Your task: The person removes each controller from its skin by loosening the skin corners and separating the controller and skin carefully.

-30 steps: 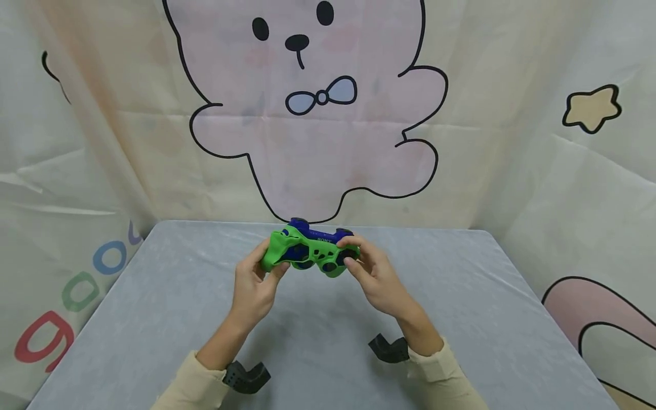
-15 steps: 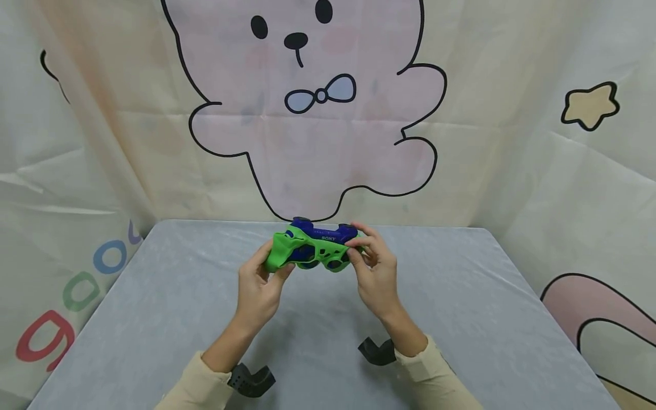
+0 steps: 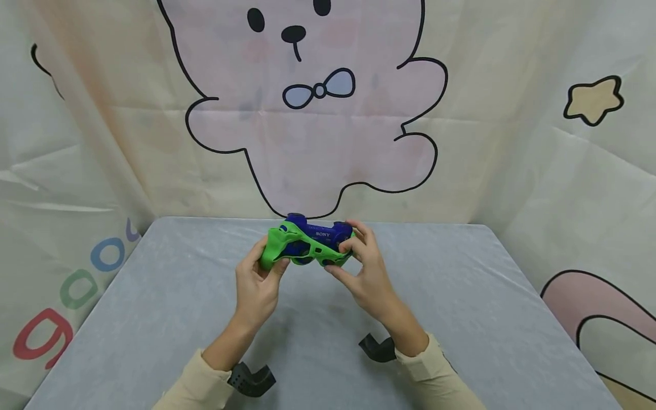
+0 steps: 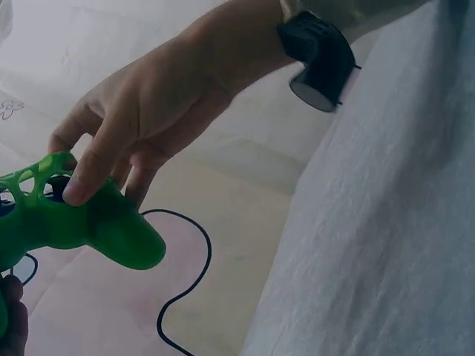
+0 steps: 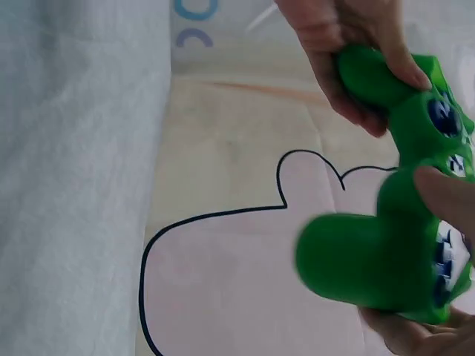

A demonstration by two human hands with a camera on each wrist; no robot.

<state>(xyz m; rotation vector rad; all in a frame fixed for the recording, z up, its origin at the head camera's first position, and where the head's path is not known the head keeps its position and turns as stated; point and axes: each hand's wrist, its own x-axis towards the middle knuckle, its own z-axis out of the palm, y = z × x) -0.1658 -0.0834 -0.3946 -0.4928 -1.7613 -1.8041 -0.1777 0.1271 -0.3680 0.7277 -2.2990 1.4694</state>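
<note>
Two ends of the controller (image 3: 320,233) are clamped, we see, by left grip (image 3: 258,290) and right grip (image 3: 371,282), above the worktop (image 3: 461,313). If the green cover (image 3: 274,245) slides under the fingers, we think the controller may fall.

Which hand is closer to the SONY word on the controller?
Right hand: it grips the controller just right of the SONY word. The left hand grips the opposite end, farther from the word.

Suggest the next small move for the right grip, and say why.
Probably the right grip should gently work the green cover around the end it holds, while the left grip steadies the other: the blue controller shows uncovered along its top, right beside the right grip.
</note>
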